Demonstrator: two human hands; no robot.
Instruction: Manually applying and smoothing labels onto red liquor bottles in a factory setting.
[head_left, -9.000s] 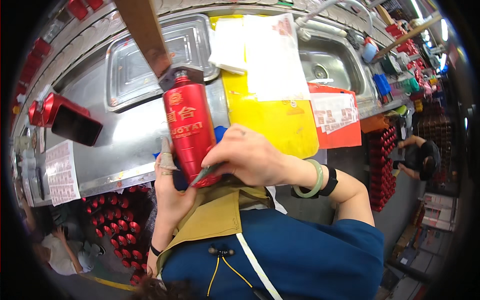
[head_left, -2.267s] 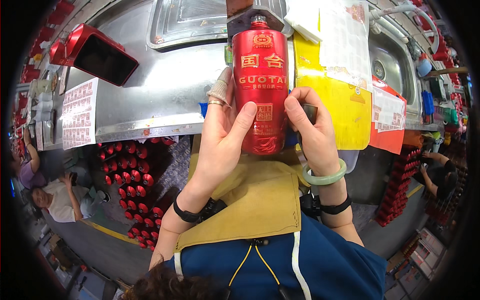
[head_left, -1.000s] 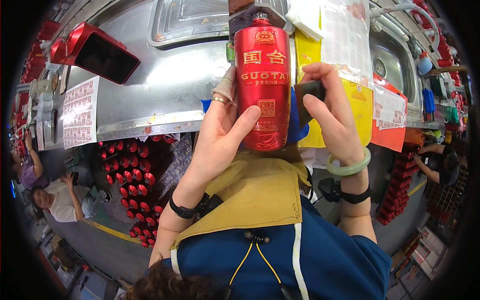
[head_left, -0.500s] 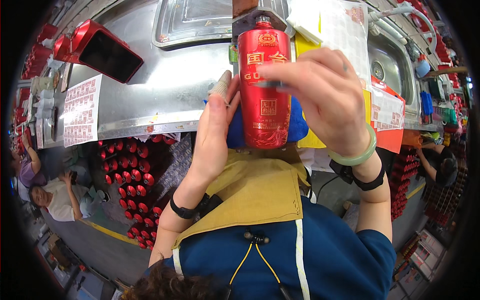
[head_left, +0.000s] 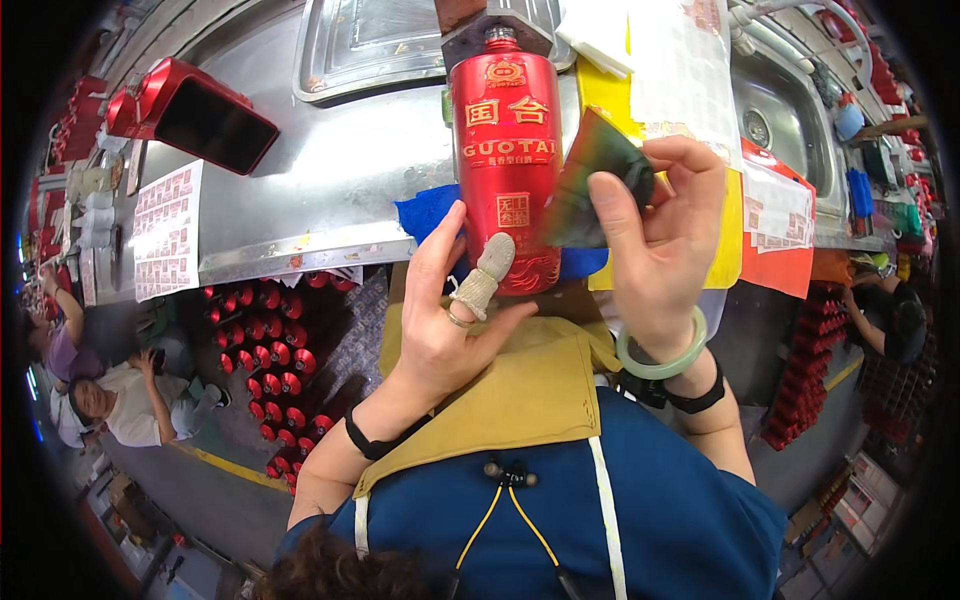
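A red bottle (head_left: 506, 180) with gold lettering lies face up on a blue cloth (head_left: 426, 212), its neck pointing away from me. My left hand (head_left: 440, 320) is at the bottle's lower left, fingers spread. One finger, in a knitted cover (head_left: 484, 278), rests on the bottle's front near its base, and the thumb reaches out below it. Between thumb and fingers, my right hand (head_left: 665, 240) holds a flat dark green-black piece (head_left: 598, 185), slightly blurred, close to the bottle's right side. I cannot tell whether that piece touches the bottle.
A steel tray (head_left: 375, 50) sits at the back. To the left are a phone (head_left: 217, 118) against a red box (head_left: 165, 80) and a label sheet (head_left: 167, 230). On the right are paper sheets (head_left: 680, 70) and a sink (head_left: 765, 120). Red bottles (head_left: 280, 385) stand below; people work nearby.
My right hand has moved down off the bottle's front and turned, showing the dark piece's flat face. My left hand shifted down toward the base, its covered finger now on the bottle.
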